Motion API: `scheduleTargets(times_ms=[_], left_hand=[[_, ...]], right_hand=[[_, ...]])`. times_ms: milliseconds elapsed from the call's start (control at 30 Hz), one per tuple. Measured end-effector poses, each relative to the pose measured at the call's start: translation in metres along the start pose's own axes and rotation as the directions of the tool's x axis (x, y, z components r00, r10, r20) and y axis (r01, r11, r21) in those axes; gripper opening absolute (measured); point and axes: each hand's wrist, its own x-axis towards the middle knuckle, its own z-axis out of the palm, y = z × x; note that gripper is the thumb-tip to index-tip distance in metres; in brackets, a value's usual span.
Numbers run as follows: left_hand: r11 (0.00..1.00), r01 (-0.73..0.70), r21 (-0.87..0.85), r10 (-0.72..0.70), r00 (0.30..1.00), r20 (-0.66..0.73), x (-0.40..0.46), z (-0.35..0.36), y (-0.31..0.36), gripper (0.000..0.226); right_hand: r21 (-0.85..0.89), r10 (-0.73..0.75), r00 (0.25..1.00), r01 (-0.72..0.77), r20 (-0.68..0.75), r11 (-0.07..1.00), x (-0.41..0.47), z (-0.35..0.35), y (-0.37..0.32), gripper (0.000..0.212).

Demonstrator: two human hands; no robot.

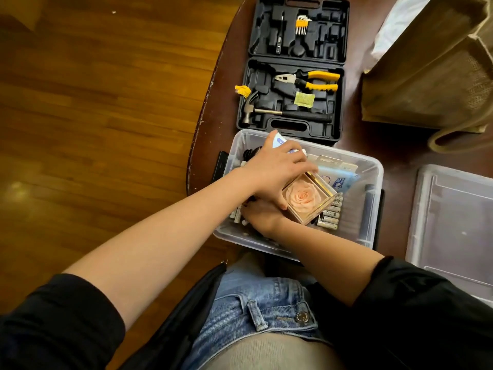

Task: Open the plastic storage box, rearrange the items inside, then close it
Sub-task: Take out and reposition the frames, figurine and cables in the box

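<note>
The clear plastic storage box (pixel 374 169) stands open on the dark table, right in front of me. Inside it, my left hand (pixel 274 172) grips a clear cube holding a peach rose (pixel 309 198), fingers along the cube's top edge and thumb on its near left side. My right hand (pixel 262 216) reaches into the box underneath the left hand, and its fingers are hidden. Several batteries (pixel 332 213) lie on the box floor beside the cube. A blue-white wipes packet (pixel 342 180) and a white-and-blue tube (pixel 277 141) sit further back.
The box's clear lid (pixel 453 222) lies flat on the table to the right. An open black tool case (pixel 293 76) with pliers and a hammer sits just behind the box. A burlap bag (pixel 432 62) stands at the back right. The table edge and wooden floor are to the left.
</note>
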Motion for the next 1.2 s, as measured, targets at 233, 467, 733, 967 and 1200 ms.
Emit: scheduleTargets(times_ms=[233, 467, 733, 967, 1200], left_hand=[[1.000, 0.002, -0.009, -0.002, 1.000, 0.005, 0.000, -0.001, 0.000, 0.093], [1.000, 0.013, -0.019, -0.014, 1.000, -0.012, 0.004, -0.001, 0.001, 0.090], [1.000, 0.015, -0.027, -0.016, 1.000, -0.013, 0.006, 0.001, 0.001, 0.088], [1.000, 0.017, -0.007, -0.017, 1.000, -0.006, 0.006, 0.000, 0.001, 0.091], [1.000, 0.019, -0.013, -0.019, 1.000, -0.006, 0.004, 0.000, 0.002, 0.091]], right_hand=[[-0.044, 0.023, 0.993, -0.018, 0.116, 0.999, -0.019, -0.010, -0.012, 0.028], [-0.194, -0.148, 0.988, 0.154, 0.045, 0.969, -0.084, -0.032, 0.013, 0.017], [0.032, 0.086, 0.990, -0.089, 0.108, 0.995, -0.138, -0.057, 0.075, 0.009], [-0.413, 0.345, 0.937, -0.291, 0.059, 0.863, -0.104, -0.031, 0.092, 0.018], [-0.468, 0.409, 0.897, -0.292, 0.168, 0.834, -0.070, -0.005, 0.112, 0.027]])
